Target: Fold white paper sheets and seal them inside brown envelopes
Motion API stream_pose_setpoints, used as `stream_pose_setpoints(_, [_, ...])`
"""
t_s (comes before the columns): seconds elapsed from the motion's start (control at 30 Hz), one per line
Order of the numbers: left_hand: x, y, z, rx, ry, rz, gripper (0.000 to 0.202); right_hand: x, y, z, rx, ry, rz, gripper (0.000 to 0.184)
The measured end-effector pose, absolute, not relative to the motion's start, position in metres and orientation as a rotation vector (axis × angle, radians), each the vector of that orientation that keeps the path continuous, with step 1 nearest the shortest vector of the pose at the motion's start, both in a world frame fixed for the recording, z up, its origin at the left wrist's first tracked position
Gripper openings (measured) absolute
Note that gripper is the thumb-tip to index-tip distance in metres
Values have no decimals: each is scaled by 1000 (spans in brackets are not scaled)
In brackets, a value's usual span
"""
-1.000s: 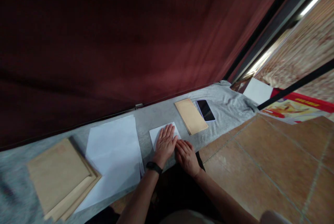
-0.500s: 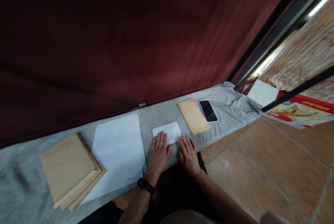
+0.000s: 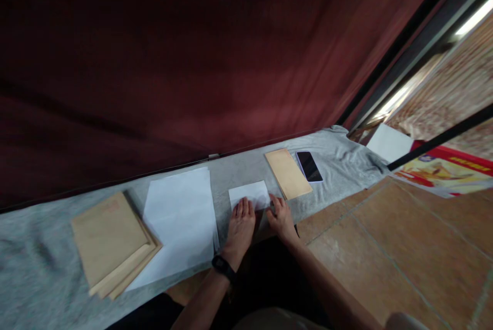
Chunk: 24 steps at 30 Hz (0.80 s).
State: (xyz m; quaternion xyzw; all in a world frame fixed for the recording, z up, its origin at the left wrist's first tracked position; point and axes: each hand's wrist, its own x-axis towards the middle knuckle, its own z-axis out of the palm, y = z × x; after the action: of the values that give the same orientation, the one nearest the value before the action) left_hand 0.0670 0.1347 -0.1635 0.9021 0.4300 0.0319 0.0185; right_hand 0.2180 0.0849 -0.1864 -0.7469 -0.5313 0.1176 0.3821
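Note:
A folded sheet of white paper (image 3: 249,192) lies on the grey cloth in front of me. My left hand (image 3: 242,225) rests flat on the paper's near edge, fingers stretched out side by side and hiding part of it. At the paper's right edge is my right hand (image 3: 283,221), its index finger reaching forward to touch it and the other fingers bent. Just beyond that hand lies a tan envelope (image 3: 288,173). On the left, larger white sheets (image 3: 181,222) lie flat, partly under a stack of brown envelopes (image 3: 111,237).
A phone (image 3: 309,166) lies right of the single envelope. The grey cloth (image 3: 342,166) covers a narrow surface along a dark red curtain (image 3: 192,73). On the tiled floor (image 3: 370,258) at right are a white box (image 3: 390,142) and a red-and-yellow printed package (image 3: 442,168).
My right hand has gone from fingers laid out together to index finger forward, the others bent, at the paper's right edge. My left hand stays on the paper. The view has shifted slightly.

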Motion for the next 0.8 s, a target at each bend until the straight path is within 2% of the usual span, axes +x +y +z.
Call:
stream_pose_setpoints(0.2, [68, 134, -152, 2731, 1388, 208, 44, 210, 92, -170, -1504, -1014, 622, 35])
stream_pose_setpoints(0.37, [66, 141, -131, 2598, 1414, 303, 33, 189, 95, -147, -1300, -970, 786, 40])
stream_pose_setpoints(0.5, [62, 147, -120, 2442, 1550, 461, 28, 186, 100, -148, -1310, -949, 807, 46])
stream_pose_setpoints(0.6, [61, 147, -129, 2483, 1473, 526, 31, 190, 102, -161, -1363, -897, 819, 47])
stream_pose_setpoints(0.8, [63, 138, -164, 2659, 1282, 378, 45, 208, 95, -189, -1527, -744, 710, 49])
